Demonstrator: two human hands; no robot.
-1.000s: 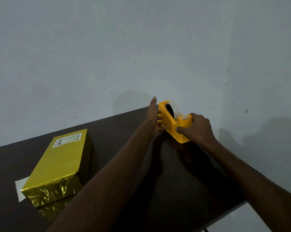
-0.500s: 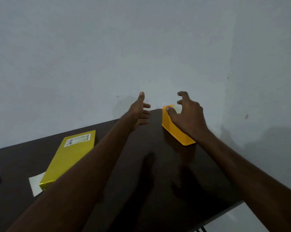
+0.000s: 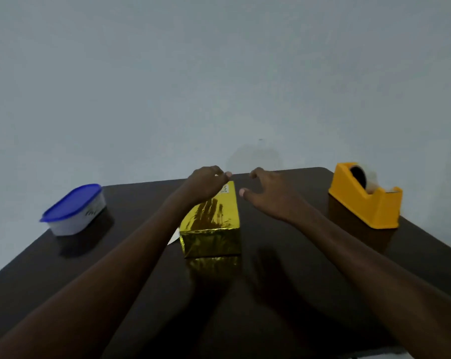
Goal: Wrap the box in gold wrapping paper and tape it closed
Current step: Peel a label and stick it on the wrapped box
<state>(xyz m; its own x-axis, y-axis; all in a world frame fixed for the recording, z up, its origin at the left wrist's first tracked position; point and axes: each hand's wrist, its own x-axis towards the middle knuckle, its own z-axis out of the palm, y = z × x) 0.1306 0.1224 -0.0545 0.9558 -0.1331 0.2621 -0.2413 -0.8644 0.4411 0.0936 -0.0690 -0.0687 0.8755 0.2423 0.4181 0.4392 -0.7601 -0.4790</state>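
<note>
Hands hide the gold box's far end.

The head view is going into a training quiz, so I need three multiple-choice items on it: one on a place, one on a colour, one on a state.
1. Where is the tape dispenser?
A. at the table's right
B. on the box
C. beside the tub

2. What colour is the tub's lid?
A. red
B. blue
C. green

3. What covers the box?
A. nothing
B. newspaper
C. gold paper

Answers:
1 A: the tape dispenser stands right of both hands.
2 B: the tub at the left has a blue lid.
3 C: the box is shiny gold on every visible face.
</note>
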